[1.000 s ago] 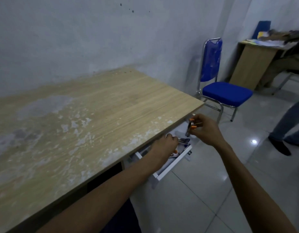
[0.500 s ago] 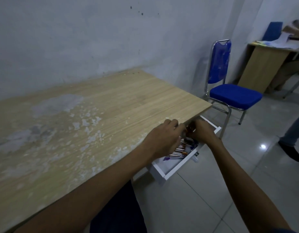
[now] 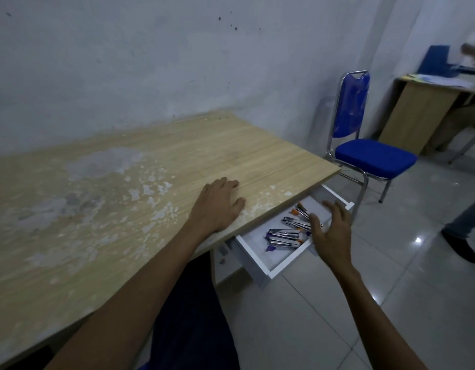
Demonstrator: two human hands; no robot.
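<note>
Head view: right hand [image 3: 334, 231], fingers spread, hovers over staplers [image 3: 284, 234] in the open drawer [image 3: 289, 259].

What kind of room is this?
Probably an office or workroom. There is a wooden desk with an open white drawer of metal tools, a blue chair, and a second desk with papers on it.

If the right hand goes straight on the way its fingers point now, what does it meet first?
Probably the metal tools in the open white drawer: the right hand points over them. Depth is unclear; it may pass above them.
</note>
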